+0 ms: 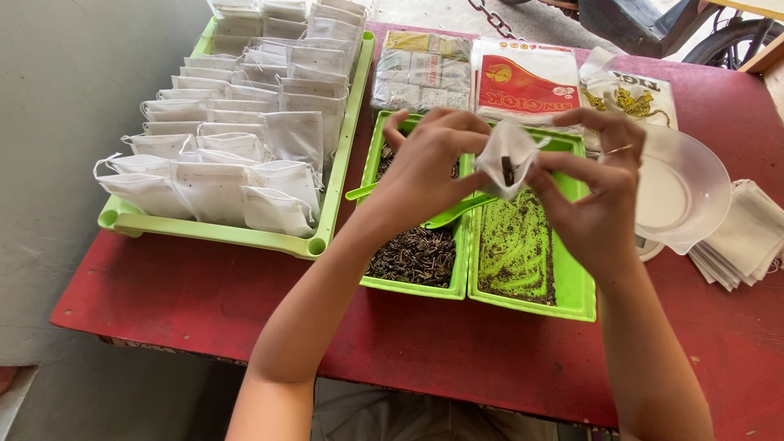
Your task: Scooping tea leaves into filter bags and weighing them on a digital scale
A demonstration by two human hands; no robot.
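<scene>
Red tabletop (pixel 457 351) beside a grey wall. Above two green trays near its front edge, left hand (pixel 425 167) and right hand (pixel 600 184) pinch a small white pouch (pixel 506 163) open, dark leaves inside. Filled pouches (pixel 237 139) stand in a tray at the left edge. Flat red-and-white packets (pixel 523 82) lie along the far edge.
</scene>
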